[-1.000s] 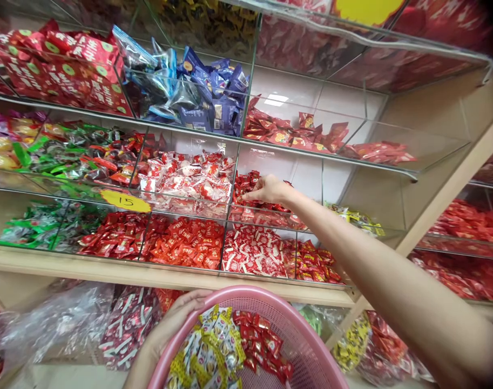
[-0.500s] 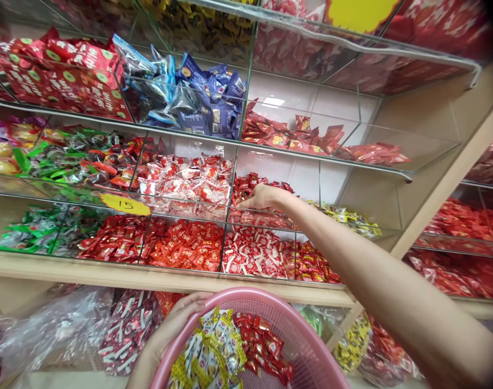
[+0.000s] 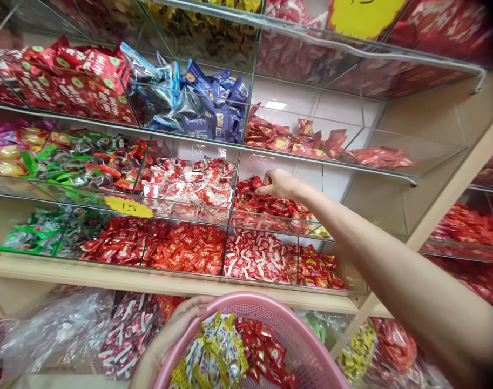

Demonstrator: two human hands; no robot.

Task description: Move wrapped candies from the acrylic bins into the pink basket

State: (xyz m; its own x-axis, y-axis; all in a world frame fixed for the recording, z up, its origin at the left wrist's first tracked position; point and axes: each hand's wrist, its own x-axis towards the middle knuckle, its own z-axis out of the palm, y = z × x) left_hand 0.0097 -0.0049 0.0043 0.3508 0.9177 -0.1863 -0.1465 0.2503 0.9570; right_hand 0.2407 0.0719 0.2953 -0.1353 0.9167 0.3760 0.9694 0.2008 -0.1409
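My left hand point(image 3: 177, 329) grips the left rim of a pink plastic basket point(image 3: 311, 329), its fingers over the edge. Inside the basket, yellow-and-white wrapped candies point(image 3: 214, 351) lie beside red-wrapped candies point(image 3: 264, 348). My right hand point(image 3: 282, 185) is over a shelf compartment of shiny red-wrapped candies point(image 3: 250, 202). Its fingers are curled, thumb towards fingertips, with red wrapping showing between them; how many pieces it holds is hidden.
Clear dividers split the shelves into compartments. Red-and-white wrapped candies point(image 3: 189, 181) lie left of my right hand, and blue packets point(image 3: 217, 100) above. A clear shelf edge point(image 3: 331, 159) runs over my forearm. Plastic bags point(image 3: 68, 329) sit below the wooden ledge point(image 3: 181, 281).
My right hand has moved up and slightly right from the compartment's front, its fingers now curled at the red candies. My left hand stays on the basket. The view has shifted slightly.
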